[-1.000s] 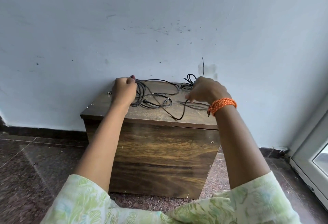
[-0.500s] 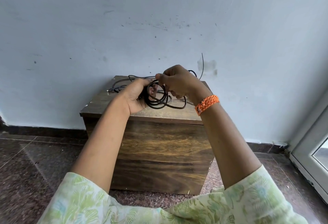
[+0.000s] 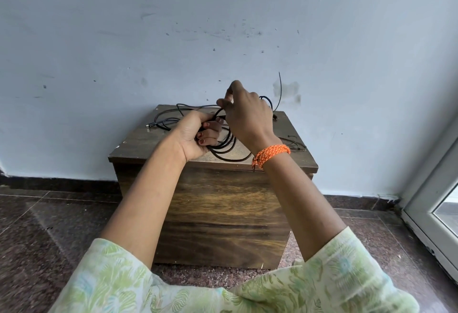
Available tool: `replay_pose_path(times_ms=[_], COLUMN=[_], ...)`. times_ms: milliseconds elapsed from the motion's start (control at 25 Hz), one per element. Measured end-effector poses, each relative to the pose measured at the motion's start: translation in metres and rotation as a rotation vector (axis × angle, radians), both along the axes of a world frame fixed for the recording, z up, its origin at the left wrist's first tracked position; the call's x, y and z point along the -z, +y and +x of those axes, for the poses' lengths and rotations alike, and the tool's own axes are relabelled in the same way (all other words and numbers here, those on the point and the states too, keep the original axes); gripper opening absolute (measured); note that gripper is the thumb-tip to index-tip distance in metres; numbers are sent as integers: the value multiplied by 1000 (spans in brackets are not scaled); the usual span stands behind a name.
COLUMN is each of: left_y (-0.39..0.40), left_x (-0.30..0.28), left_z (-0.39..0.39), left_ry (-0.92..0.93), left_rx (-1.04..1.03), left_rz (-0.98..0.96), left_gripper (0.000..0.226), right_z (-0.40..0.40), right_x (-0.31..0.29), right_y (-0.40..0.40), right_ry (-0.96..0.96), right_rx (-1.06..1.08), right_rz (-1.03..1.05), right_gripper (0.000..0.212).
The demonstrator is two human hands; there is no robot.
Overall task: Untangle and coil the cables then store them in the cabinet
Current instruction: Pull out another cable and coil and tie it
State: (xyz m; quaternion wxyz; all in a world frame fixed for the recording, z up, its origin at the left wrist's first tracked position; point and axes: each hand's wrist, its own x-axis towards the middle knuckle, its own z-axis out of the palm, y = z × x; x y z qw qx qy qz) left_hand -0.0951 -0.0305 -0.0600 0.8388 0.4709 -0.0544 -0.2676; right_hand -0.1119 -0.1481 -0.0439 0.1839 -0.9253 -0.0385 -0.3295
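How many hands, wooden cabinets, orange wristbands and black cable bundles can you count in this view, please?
Hands: 2, left hand and right hand.
Wooden cabinet: 1.
Orange wristband: 1.
Black cable bundles: 1, the black coil in the hands; separate cables cannot be told apart.
Total: 5.

Single head-worn cam, wide-angle, looks forward and down over both forearms. Faces the wall (image 3: 223, 15) square-on; cabinet (image 3: 218, 213) centred, close in front, its top and front face visible. Floor (image 3: 49, 226) fills lower corners. No second view.
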Motion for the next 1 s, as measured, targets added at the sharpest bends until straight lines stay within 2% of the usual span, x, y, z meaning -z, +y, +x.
replay_pose_path(times_ms=[240,680,880,1000], left_y=[3,7,18,28], left_x=[-5,-5,-3,-4], left_z=[0,-5,-2,8], left_ry=[-59,-154,-223,-138], left_rx=[86,167,191,35], left_rz=[97,249,190,57], left_gripper=[30,28,23,24], right_z=[-5,0,-1,-6], right_x=[-11,-7,-11,-16], right_y=[-18,-51,-62,-59], right_ry=[-48,-73,-46,100], right_rx=[203,354,283,201], right_rz=[188,335,438,364], right_gripper=[21,21,29,27])
